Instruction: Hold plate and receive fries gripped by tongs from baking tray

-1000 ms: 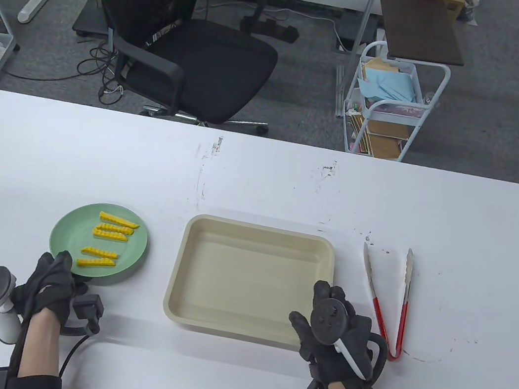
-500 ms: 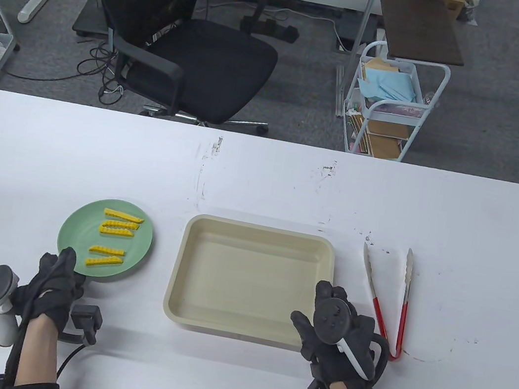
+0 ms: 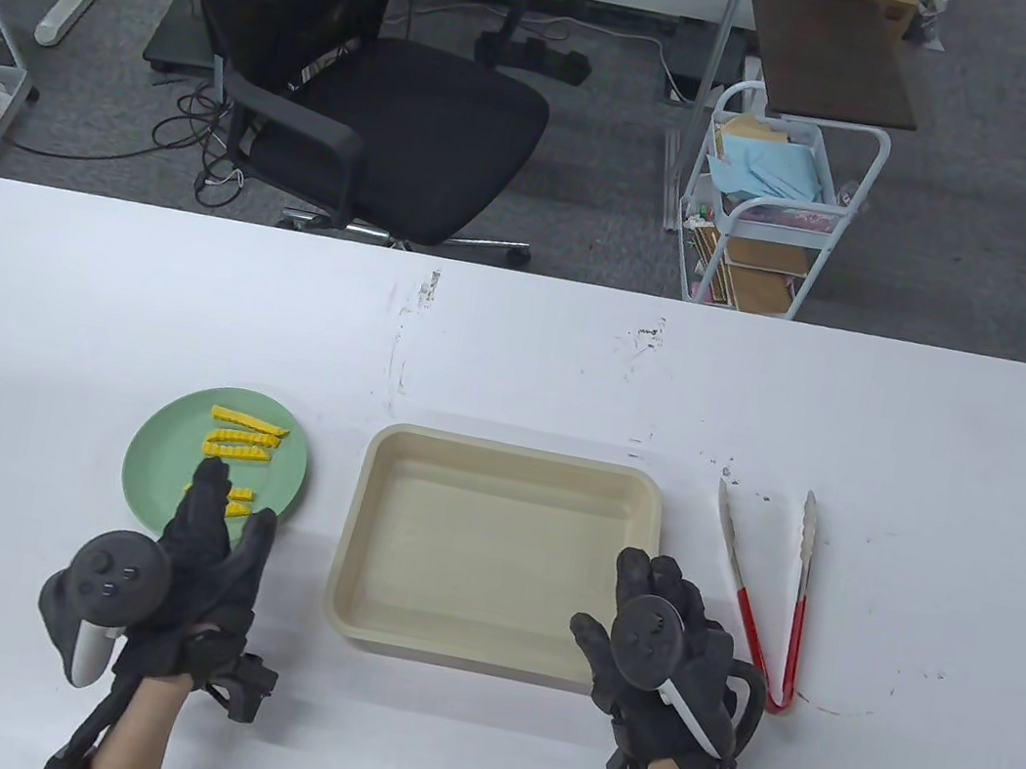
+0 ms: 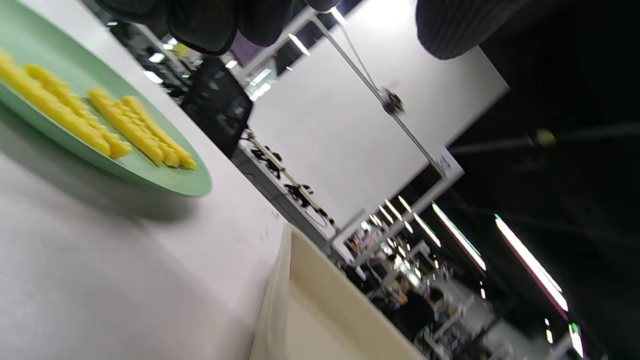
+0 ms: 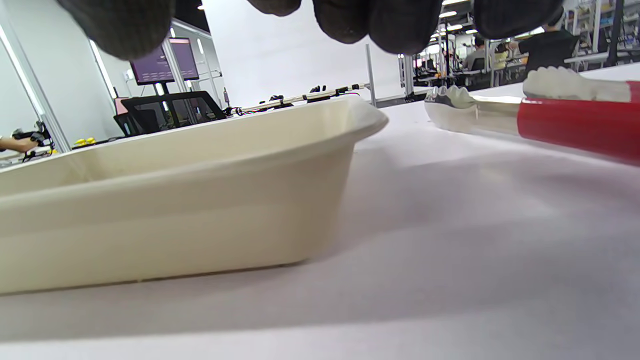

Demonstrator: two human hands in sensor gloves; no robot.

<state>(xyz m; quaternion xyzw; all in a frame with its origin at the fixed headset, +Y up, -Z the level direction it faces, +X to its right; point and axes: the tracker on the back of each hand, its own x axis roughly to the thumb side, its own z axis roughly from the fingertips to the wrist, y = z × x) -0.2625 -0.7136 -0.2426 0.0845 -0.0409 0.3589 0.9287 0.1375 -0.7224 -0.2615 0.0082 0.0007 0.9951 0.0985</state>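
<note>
Left hand [image 3: 210, 554]: palm down, fingers spread and stretched away from the person, reaching over the near edge of the green plate [image 3: 164, 452]; it holds nothing; tracker [image 3: 107, 576] on its back
Right hand [image 3: 660, 649]: palm down at the near right corner of the baking tray [image 3: 476, 651], fingers loosely spread, holding nothing; in the right wrist view its fingertips [image 5: 400, 20] hang above the table [image 3: 516, 365]
Green plate: on the table left of the tray, apart from it
Fries [image 3: 246, 437]: yellow crinkle-cut sticks on the plate, long axes running roughly left to right; the nearer ones partly hidden under the left hand's fingers
Baking tray: cream, rectangular, long axis left to right
Tongs [image 3: 760, 587]: red-handled, lying right of the tray, arms spread, hinge toward the person, tips pointing away
Writing: none legible
</note>
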